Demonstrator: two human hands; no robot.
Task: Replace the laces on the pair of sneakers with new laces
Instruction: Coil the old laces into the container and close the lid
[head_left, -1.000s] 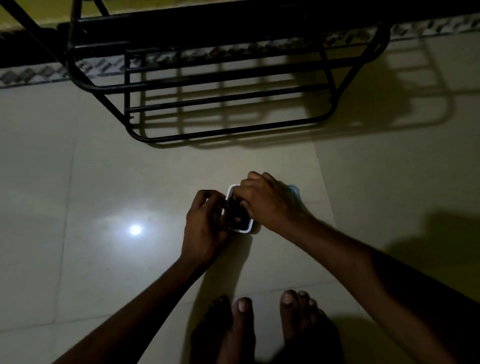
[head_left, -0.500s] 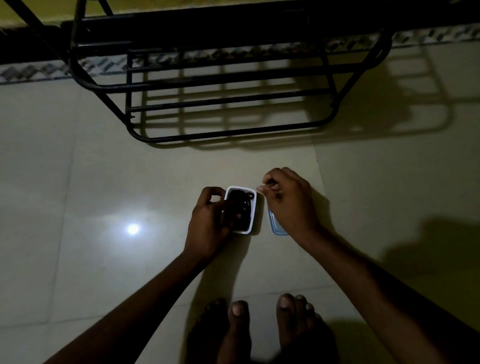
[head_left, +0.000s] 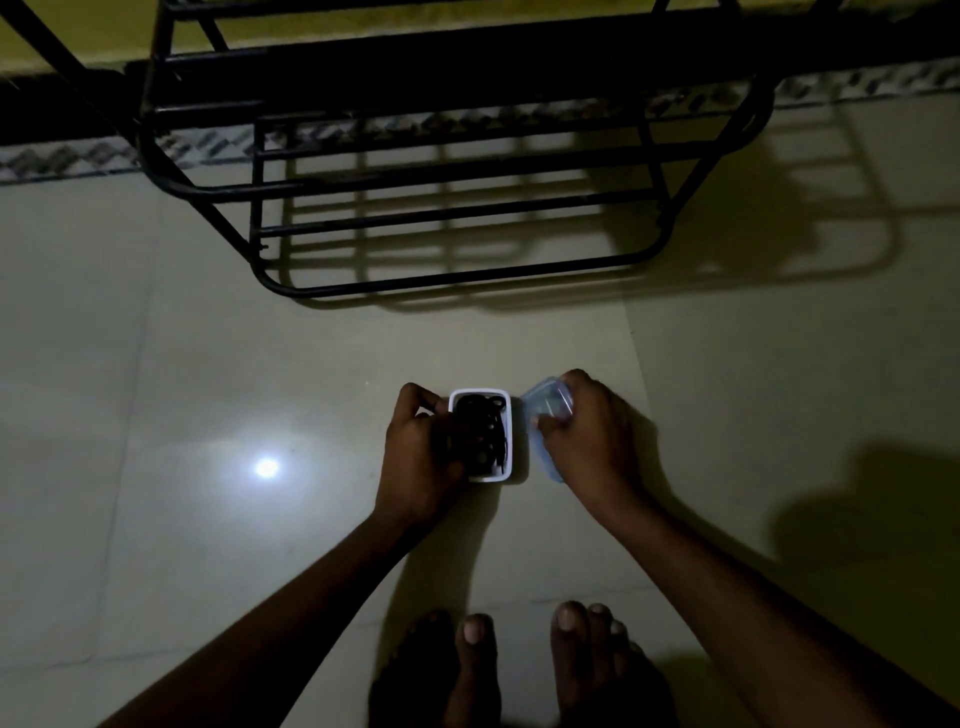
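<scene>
Pale tile floor (head_left: 156, 364), lamp glare (head_left: 266, 467) at left. Left hand (head_left: 415, 457) is curled round the left wall of the white box (head_left: 508, 436), probably pinning it so it won't skate on the tile. Box sits toward the near edge of the floor, just ahead of bare feet (head_left: 478, 654). Black laces (head_left: 485, 431) are coiled inside, top open. Blue lid (head_left: 548, 405) is just right of the box and tilted. Right hand (head_left: 597, 441) pinches its edge, likely parking it clear of the box. Too dim to count the laces or tell whether the left fingertips touch them. Hand hides the lid's middle. Sneakers not in view. Black rack (head_left: 457, 280) by the far wall, top cut off.
</scene>
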